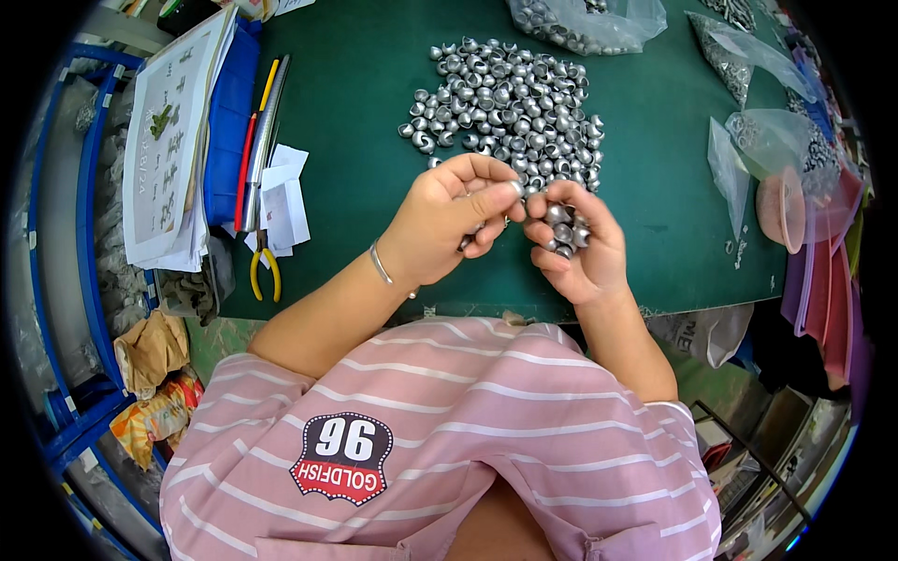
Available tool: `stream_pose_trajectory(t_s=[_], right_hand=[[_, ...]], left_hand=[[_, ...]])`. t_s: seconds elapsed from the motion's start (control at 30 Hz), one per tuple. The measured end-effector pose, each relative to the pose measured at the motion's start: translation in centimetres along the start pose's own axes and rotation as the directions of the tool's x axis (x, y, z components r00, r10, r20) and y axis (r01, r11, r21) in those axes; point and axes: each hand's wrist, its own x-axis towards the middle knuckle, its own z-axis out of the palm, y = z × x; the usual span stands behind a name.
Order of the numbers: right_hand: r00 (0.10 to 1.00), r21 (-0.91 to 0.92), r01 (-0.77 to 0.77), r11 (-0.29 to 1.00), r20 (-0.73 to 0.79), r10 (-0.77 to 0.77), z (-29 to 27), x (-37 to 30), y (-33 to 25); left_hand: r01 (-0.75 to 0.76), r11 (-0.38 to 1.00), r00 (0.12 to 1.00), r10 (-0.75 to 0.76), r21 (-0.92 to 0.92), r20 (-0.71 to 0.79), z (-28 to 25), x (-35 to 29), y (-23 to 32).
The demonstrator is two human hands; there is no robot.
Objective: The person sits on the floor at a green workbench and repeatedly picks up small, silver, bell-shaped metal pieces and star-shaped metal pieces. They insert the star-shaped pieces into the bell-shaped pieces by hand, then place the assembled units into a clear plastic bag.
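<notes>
Silver, rounded metal caps with hollow openings lie in a loose pile (pixel 505 103) on the green table (pixel 346 112), just beyond my hands. My left hand (pixel 440 215) is closed, thumb and forefinger pinched together near my right fingertips. A small dark metal piece (pixel 470 240) shows under its curled fingers; what the pinch itself holds is too small to make out. In the cupped fingers of my right hand (pixel 599 252) sit several silver metal caps (pixel 565 230). Its thumb and forefinger reach toward the left hand's fingertips.
On the left are a blue tray (pixel 230 122), stacked paper sheets (pixel 173 140), a red pencil (pixel 246 173) and yellow-handled pliers (pixel 265 271). A clear bag of metal caps (pixel 589 33) lies at the far edge. Bagged small parts (pixel 725 61) and a pink cup (pixel 779 210) stand right.
</notes>
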Motion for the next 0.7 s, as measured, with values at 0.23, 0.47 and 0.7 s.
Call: stream_pose_trajectory(t_s=[0.23,0.47,0.7], right_hand=[[0.997,-0.087,-0.047,0.995,-0.063,0.041,1.2,0.5,0.9],[0.997,-0.212,0.012,0.977,-0.074,-0.029,1.1,0.6,1.0],[0.952,-0.539,0.195,0.819,-0.095,-0.29,1.3,0.2,1.5]], left_hand=[[-0.111,0.938,0.99,0.134,0.33,-0.048,0.6,-0.1,0.7],[-0.128,0.897,0.979,0.183,0.424,-0.092,0.7,-0.3,0.8],[-0.251,0.766,0.944,0.329,0.592,-0.025,0.0,0.1,0.3]])
